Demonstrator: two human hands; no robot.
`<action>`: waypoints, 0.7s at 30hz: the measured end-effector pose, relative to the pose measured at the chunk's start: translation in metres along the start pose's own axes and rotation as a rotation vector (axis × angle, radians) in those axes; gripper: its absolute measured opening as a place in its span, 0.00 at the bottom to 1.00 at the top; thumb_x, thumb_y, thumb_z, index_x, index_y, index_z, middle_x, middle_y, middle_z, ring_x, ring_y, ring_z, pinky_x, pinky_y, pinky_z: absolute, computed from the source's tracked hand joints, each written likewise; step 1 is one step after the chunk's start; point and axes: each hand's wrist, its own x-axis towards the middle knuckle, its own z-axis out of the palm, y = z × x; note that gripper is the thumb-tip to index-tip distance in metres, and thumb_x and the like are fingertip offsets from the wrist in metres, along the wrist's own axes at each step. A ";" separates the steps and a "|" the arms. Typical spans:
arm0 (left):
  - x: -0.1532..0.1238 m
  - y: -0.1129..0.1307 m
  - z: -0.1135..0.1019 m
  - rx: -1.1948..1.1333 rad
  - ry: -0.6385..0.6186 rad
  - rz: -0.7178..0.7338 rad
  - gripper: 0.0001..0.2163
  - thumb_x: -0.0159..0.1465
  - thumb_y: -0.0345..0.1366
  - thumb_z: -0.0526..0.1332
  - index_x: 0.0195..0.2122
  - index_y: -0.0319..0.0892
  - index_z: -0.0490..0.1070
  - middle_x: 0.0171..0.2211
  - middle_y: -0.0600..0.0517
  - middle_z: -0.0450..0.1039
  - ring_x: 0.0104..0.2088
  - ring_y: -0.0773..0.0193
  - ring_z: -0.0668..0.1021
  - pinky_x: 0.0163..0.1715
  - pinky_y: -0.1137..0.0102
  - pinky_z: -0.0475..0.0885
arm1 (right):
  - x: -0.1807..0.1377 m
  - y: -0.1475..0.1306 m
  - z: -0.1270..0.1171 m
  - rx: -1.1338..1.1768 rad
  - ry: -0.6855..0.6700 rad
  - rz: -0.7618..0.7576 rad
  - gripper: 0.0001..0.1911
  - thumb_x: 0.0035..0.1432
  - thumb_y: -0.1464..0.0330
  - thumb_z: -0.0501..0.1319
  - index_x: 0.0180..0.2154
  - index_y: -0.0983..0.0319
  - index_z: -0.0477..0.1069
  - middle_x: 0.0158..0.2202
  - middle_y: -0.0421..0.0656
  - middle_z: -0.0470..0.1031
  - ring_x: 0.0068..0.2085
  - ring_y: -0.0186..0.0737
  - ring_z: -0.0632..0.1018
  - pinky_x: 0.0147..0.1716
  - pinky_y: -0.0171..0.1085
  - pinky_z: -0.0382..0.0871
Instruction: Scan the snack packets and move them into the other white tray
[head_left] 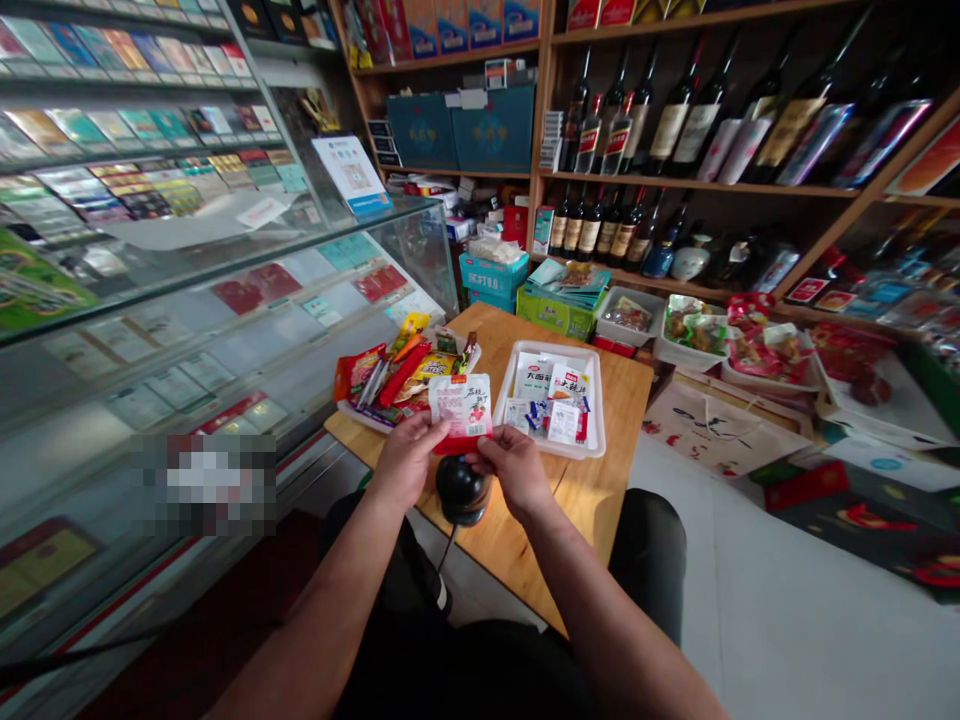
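Observation:
Between both hands I hold up a small white and red snack packet (460, 408), its printed side facing me. My left hand (409, 455) pinches its lower left edge, and my right hand (514, 465) pinches the lower right corner. Behind it on the left, a white tray (360, 415) is heaped with colourful snack packets (401, 370). To the right stands a white plastic tray (598, 420) with several white, red and blue sachets (551, 400) lying in it. Just below the held packet is a round black object (460, 490) near the table's front edge.
The trays stand on a small wooden table (622, 385). A glass display counter (300, 290) runs along the left. Shelves with wine bottles (675, 115) rise at the back. Boxes (555, 310) and trays of packaged food (694, 340) line the right, above a paper bag (724, 425).

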 end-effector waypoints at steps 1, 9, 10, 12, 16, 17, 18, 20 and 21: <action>0.000 -0.003 -0.002 0.035 0.005 0.014 0.15 0.56 0.40 0.72 0.42 0.40 0.78 0.40 0.47 0.81 0.41 0.56 0.81 0.48 0.62 0.73 | 0.003 0.001 -0.002 -0.072 0.018 -0.055 0.13 0.49 0.60 0.69 0.30 0.62 0.72 0.26 0.41 0.77 0.28 0.37 0.77 0.28 0.33 0.69; 0.020 -0.010 -0.013 0.276 0.025 0.083 0.14 0.56 0.45 0.70 0.38 0.42 0.79 0.36 0.49 0.80 0.39 0.57 0.79 0.45 0.63 0.72 | 0.030 -0.001 -0.023 -0.341 0.085 -0.334 0.11 0.56 0.61 0.62 0.30 0.62 0.74 0.27 0.39 0.74 0.30 0.36 0.72 0.33 0.35 0.65; 0.023 -0.010 -0.014 0.322 0.016 0.093 0.14 0.57 0.45 0.70 0.38 0.41 0.79 0.36 0.49 0.79 0.39 0.57 0.79 0.45 0.64 0.71 | 0.034 0.000 -0.025 -0.372 0.101 -0.342 0.10 0.56 0.61 0.62 0.30 0.62 0.74 0.27 0.39 0.74 0.30 0.36 0.72 0.33 0.35 0.65; 0.028 -0.012 -0.017 0.399 -0.002 0.106 0.14 0.58 0.47 0.69 0.38 0.41 0.79 0.37 0.49 0.79 0.39 0.58 0.78 0.46 0.65 0.70 | 0.040 0.003 -0.029 -0.435 0.137 -0.347 0.09 0.55 0.62 0.60 0.31 0.61 0.73 0.28 0.39 0.74 0.30 0.37 0.72 0.33 0.35 0.65; 0.036 -0.023 -0.021 0.447 -0.013 0.096 0.14 0.58 0.47 0.68 0.37 0.41 0.79 0.37 0.49 0.78 0.40 0.58 0.77 0.45 0.67 0.69 | 0.045 0.013 -0.033 -0.584 0.173 -0.350 0.09 0.55 0.63 0.58 0.27 0.60 0.70 0.23 0.37 0.69 0.28 0.36 0.68 0.29 0.34 0.60; 0.038 -0.026 -0.023 0.455 -0.013 0.097 0.14 0.58 0.47 0.68 0.37 0.41 0.79 0.37 0.49 0.78 0.40 0.58 0.77 0.46 0.67 0.69 | 0.044 0.015 -0.033 -0.610 0.173 -0.354 0.10 0.55 0.63 0.58 0.25 0.60 0.69 0.23 0.37 0.67 0.27 0.35 0.67 0.29 0.34 0.59; 0.040 -0.029 -0.024 0.468 -0.015 0.102 0.14 0.58 0.47 0.68 0.37 0.42 0.78 0.37 0.49 0.78 0.40 0.58 0.77 0.46 0.67 0.69 | 0.044 0.017 -0.034 -0.627 0.174 -0.359 0.10 0.56 0.64 0.58 0.25 0.60 0.68 0.22 0.36 0.66 0.27 0.35 0.66 0.28 0.34 0.59; 0.043 -0.034 -0.028 0.503 -0.035 0.116 0.13 0.59 0.47 0.67 0.36 0.42 0.78 0.36 0.50 0.78 0.40 0.59 0.76 0.45 0.67 0.68 | 0.043 0.021 -0.034 -0.648 0.175 -0.369 0.10 0.56 0.64 0.57 0.25 0.60 0.67 0.21 0.36 0.65 0.26 0.34 0.65 0.28 0.34 0.58; 0.044 -0.036 -0.030 0.516 -0.050 0.120 0.13 0.60 0.47 0.66 0.36 0.42 0.77 0.36 0.50 0.78 0.39 0.59 0.76 0.45 0.68 0.68 | 0.044 0.023 -0.035 -0.658 0.174 -0.373 0.10 0.56 0.64 0.57 0.24 0.60 0.67 0.21 0.35 0.65 0.26 0.34 0.65 0.28 0.34 0.58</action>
